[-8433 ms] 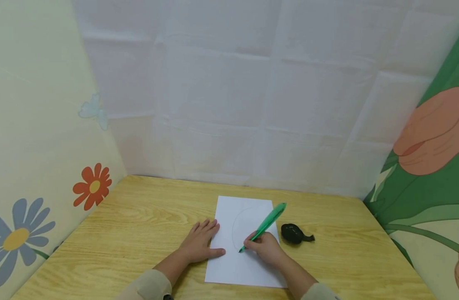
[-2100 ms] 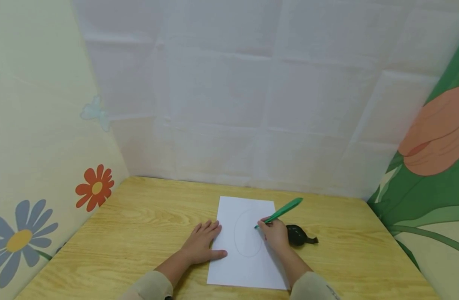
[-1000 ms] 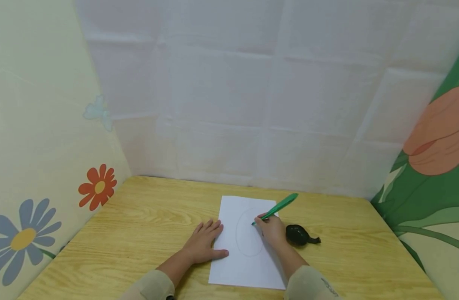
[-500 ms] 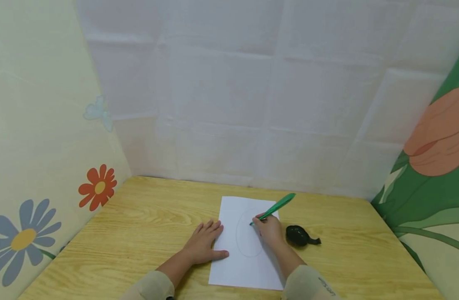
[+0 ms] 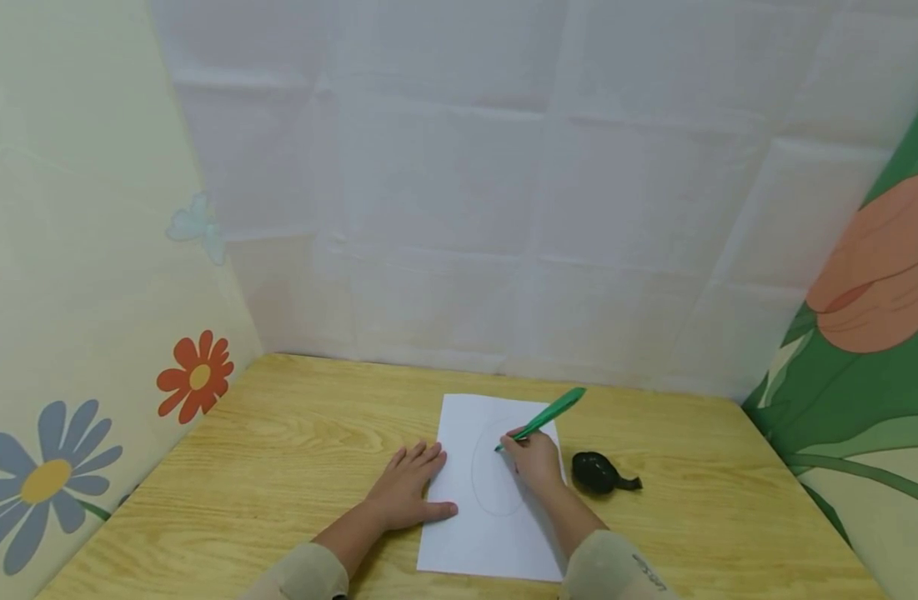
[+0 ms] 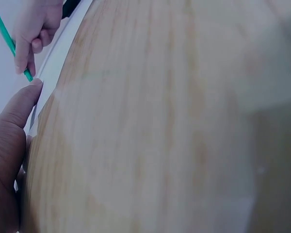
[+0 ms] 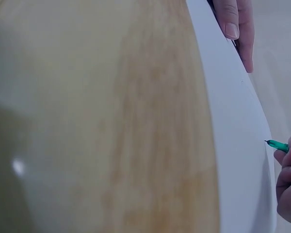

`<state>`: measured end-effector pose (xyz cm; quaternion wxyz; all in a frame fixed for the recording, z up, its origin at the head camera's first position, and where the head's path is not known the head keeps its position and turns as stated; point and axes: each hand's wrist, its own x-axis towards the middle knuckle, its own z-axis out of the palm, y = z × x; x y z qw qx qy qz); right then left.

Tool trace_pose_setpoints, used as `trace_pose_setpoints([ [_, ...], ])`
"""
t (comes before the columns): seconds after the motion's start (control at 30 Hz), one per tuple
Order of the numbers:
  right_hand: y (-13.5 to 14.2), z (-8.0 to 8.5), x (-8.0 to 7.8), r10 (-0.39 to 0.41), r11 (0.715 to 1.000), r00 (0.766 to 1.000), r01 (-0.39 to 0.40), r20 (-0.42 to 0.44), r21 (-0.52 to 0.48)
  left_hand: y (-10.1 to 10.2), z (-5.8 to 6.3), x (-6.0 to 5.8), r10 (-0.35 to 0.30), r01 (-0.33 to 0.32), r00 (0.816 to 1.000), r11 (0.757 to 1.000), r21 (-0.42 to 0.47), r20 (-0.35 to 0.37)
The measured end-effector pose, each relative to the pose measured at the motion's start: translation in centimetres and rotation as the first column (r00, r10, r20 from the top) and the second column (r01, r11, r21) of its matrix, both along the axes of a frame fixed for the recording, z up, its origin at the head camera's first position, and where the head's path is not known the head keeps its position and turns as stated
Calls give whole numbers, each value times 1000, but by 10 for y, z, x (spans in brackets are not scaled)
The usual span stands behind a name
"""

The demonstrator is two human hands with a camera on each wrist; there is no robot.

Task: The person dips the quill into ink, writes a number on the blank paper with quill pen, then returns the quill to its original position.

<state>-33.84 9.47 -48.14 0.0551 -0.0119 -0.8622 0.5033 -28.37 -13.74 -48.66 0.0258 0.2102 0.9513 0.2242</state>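
My right hand (image 5: 537, 460) pinches a green pen (image 5: 552, 413) with a broad, feather-shaped upper end. The pen's dark tip is at the paper, inside the upper part of a thin oval outline (image 5: 472, 479); the hand covers part of the oval's right side. My left hand (image 5: 404, 492) lies with fingers spread at the left edge of the white sheet of paper (image 5: 459, 550), thumb on the sheet. In the left wrist view, the left thumb (image 6: 19, 107) and the green pen (image 6: 7, 36) show. The right wrist view shows the pen's tip (image 7: 267, 141) and fingers (image 7: 283, 174) curled round it.
A dark, shiny, rounded object (image 5: 595, 472) with a narrow stalk-like end lies right of the paper on the wood-grain table (image 5: 316, 433). A pale creased sheet (image 5: 443, 208) hangs behind the table. Flower-patterned panels (image 5: 68, 292) stand at both sides.
Since 8.4 s ago the single curved line has become an oval. Over the last second the right hand and pen have moved slightly left inside it. The left hand has stayed in place.
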Motion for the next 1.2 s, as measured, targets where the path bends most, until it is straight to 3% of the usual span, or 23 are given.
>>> trace_pose_setpoints([
  [0.93, -4, -3, 1, -10, 999, 1000, 10, 6, -38, 0, -1, 0, 4, -3, 1000, 1000, 16, -4],
  [1.2, -7, -1, 5, 5, 999, 1000, -5, 6, -41, 0, -8, -4, 8, -8, 1000, 1000, 21, -24],
])
